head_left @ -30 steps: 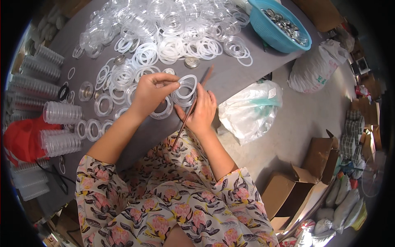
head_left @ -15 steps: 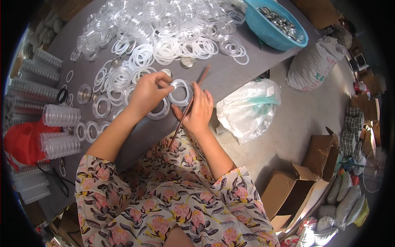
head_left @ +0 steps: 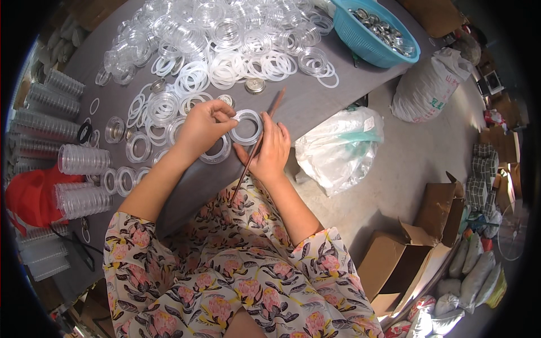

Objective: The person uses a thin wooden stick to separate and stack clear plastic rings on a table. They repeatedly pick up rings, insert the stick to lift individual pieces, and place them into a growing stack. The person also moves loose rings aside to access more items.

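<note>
Over the table's near edge I hold a clear plastic ring (head_left: 235, 135), round and open in the middle, with a white gasket seated in it. My left hand (head_left: 204, 127) is closed in a pinch at the ring's left edge; its fingertips partly hide the rim. Gripping the ring's right side is my right hand (head_left: 271, 147), which also keeps a thin brown stick (head_left: 276, 102) slanting through its fingers. Just beyond my hands lie loose white gaskets (head_left: 191, 78), more clear rings (head_left: 138, 147) and a round metal mesh piece (head_left: 255, 85).
A heap of clear plastic rings (head_left: 225, 31) covers the far table. At far right stands a blue basket (head_left: 352, 39) of metal pieces. Stacked clear rings (head_left: 84, 159) and a red cloth (head_left: 35, 197) are at left. Plastic bags (head_left: 338, 152) and cardboard boxes (head_left: 383, 265) sit on the floor.
The white gasket, earlier skewed across the ring's opening, now lies around its rim. Both hands have stayed nearly in place.
</note>
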The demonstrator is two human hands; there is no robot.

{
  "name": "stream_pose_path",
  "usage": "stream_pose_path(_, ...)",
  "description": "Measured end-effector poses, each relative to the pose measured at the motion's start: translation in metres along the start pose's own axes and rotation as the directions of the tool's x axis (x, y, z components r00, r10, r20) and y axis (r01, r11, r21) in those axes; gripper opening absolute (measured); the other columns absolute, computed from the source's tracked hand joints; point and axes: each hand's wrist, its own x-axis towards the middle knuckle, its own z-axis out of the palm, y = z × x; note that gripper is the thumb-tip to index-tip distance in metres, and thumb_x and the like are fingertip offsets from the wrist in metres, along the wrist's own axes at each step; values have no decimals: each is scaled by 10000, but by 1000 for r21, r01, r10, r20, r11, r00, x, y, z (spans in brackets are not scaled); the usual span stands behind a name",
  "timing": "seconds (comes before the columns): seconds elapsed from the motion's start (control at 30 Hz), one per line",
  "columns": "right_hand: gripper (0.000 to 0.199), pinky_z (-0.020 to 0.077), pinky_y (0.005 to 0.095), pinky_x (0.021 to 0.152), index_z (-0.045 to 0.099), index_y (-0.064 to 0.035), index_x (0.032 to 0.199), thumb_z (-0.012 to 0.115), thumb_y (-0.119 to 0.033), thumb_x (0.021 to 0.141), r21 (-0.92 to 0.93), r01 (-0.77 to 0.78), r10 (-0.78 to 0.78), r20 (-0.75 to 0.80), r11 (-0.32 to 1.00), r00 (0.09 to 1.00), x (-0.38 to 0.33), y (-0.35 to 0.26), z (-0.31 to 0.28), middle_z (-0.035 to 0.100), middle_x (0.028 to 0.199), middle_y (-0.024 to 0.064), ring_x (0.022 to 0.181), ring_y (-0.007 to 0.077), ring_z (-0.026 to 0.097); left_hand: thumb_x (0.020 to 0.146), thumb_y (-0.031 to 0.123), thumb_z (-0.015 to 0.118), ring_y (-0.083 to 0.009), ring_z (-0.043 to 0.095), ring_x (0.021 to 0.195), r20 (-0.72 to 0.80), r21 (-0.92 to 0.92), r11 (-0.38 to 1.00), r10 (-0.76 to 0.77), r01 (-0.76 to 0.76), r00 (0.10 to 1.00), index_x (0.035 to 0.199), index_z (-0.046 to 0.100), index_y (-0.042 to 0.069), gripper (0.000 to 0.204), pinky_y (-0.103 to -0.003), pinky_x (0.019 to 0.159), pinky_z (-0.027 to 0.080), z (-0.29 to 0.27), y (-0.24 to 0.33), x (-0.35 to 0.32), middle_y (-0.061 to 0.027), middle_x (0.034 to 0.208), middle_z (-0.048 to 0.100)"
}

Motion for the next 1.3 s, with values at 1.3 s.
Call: stream_pose_path(1.3,754,325,433,958,442,17,1227,766,-282,615,-15,-22,22,32,1000,999,2,-5,-4,583,1047,150,992,269,555,802,198,687,-70,542,466,159,-184,941,-257,285,953,866,673,-35,242,-182,417,378,-24,28,10,-63,661,634)
